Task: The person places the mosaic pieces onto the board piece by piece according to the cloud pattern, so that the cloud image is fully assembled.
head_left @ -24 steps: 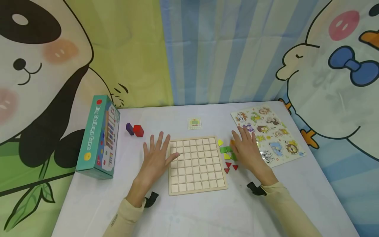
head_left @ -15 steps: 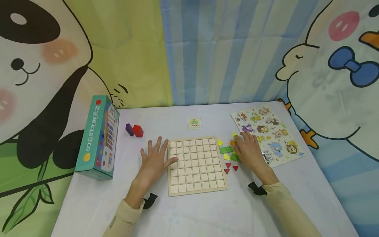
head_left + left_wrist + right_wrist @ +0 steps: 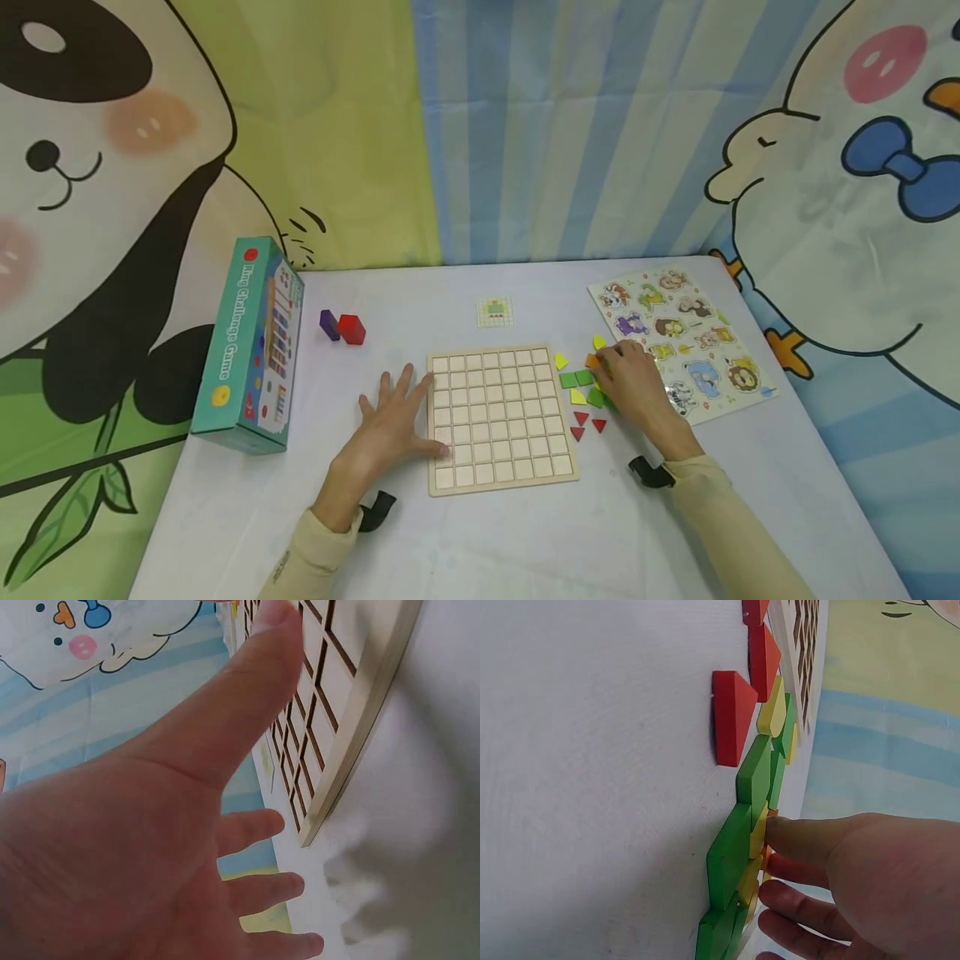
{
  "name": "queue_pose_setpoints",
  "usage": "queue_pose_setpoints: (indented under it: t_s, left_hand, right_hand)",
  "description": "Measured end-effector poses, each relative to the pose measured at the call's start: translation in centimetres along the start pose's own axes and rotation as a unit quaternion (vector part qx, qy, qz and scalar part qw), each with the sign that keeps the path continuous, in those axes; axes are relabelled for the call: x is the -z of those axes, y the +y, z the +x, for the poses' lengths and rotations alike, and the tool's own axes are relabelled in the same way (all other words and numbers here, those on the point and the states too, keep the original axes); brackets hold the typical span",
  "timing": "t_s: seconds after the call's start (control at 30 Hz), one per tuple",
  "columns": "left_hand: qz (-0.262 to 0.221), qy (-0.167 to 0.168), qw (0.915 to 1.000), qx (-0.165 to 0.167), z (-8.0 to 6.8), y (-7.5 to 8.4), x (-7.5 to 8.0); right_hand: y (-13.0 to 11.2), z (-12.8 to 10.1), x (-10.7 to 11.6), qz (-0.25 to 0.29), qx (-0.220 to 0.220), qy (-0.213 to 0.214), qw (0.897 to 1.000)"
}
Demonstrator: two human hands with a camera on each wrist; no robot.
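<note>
Resting flat on the white table, the person's left hand lies with fingers spread and relaxed, its thumb laid over the left edge of the wooden grid board; it grasps nothing. The right hand sits just to the right of the board among the small coloured tiles, fingers bent down onto them. From the right wrist view the fingertips press against a yellow piece wedged between green ones, though I cannot tell for sure whether the piece is pinched or only touched. Two red triangles lie just beside the board's right edge, near that hand. Farther right is an animal puzzle, partly under the hand's knuckles. Well apart on the left stand a teal game box and a purple and red block pair; a small pattern card lies beyond the board.
</note>
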State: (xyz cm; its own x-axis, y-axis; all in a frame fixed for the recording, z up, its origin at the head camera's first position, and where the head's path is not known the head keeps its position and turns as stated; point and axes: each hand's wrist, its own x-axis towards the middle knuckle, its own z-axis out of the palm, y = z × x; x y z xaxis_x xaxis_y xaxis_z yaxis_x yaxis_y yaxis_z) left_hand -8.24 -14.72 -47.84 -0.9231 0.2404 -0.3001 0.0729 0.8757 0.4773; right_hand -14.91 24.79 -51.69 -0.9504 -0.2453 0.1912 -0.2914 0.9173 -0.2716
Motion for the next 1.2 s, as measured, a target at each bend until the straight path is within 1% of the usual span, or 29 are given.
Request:
queue_pose_setpoints:
  t_s: [0.17, 0.27, 0.57, 0.7, 0.83, 0.97, 1.07, 1.2]
  left_hand:
    - [-0.016, -0.022, 0.9996, -0.002, -0.2, -0.1, 0.0]
    - [-0.009, -0.026, 0.9996, -0.002, -0.1, -0.1, -0.2]
    - [-0.002, -0.022, 0.9997, -0.013, -0.1, 0.0, -0.5]
    - [0.002, -0.022, 0.9996, -0.017, 0.0, -0.1, -0.5]
    - [0.007, -0.022, 0.9995, -0.02, 0.2, -0.1, -0.6]
    - [0.004, -0.024, 0.9995, -0.02, 0.3, 0.0, -0.7]
    - [-0.003, -0.025, 0.9995, -0.02, 0.4, 0.1, -0.8]
    - [-0.003, -0.026, 0.9994, -0.021, 0.5, 0.2, -0.9]
  right_hand:
    - [0.1, 0.3, 0.0, 0.009, 0.001, 0.002, 1.0]
    - [0.3, 0.5, 0.0, 0.011, 0.008, 0.01, 1.0]
    - [1.1, 0.9, -0.5, 0.002, 0.062, 0.077, 0.995]
    - [1.1, 1.1, -0.4, 0.01, 0.075, 0.101, 0.992]
    - [0.7, 1.7, -0.2, 0.025, 0.107, 0.124, 0.986]
    - [-0.5, 2.5, 0.0, 0.039, 0.141, 0.12, 0.982]
    - [-1.6, 3.2, 0.0, 0.043, 0.167, 0.106, 0.979]
    - [-3.4, 4.2, -0.3, 0.053, 0.213, 0.085, 0.972]
